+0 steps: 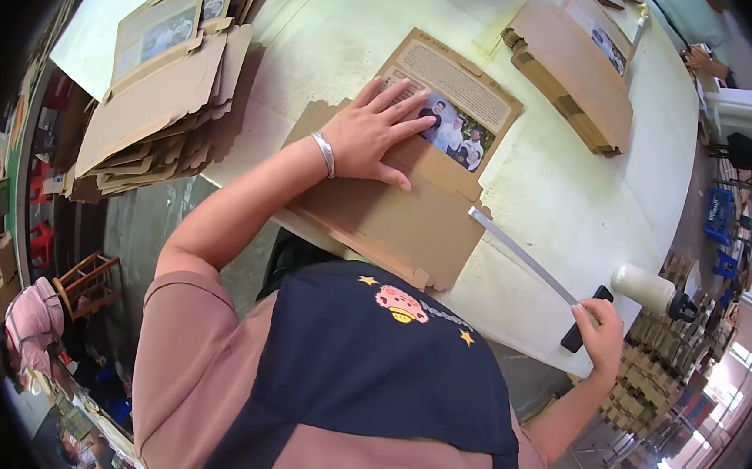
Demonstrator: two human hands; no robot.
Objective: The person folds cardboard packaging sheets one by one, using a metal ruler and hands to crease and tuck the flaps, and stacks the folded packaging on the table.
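Note:
My left hand (372,136) lies flat with fingers spread on an unfolded brown cardboard box (385,222). The box's upper panel carries printed text and a photo of several people. A silver bracelet (323,154) circles my left wrist. At the right, my right hand (601,336) pinches the near end of a long, narrow metal strip (523,255). The strip's far end reaches to the right edge of the box; whether they touch I cannot tell. Beside my right fingers a flat black object (586,321), partly covered, lies at the table's edge.
A tall stack of cardboard boxes (153,123) stands at the left of the white table (571,187). Another stack (570,82) sits at the back right. A white roll-like container (643,286) lies near the right edge. Another person's hand (705,61) shows at the upper right.

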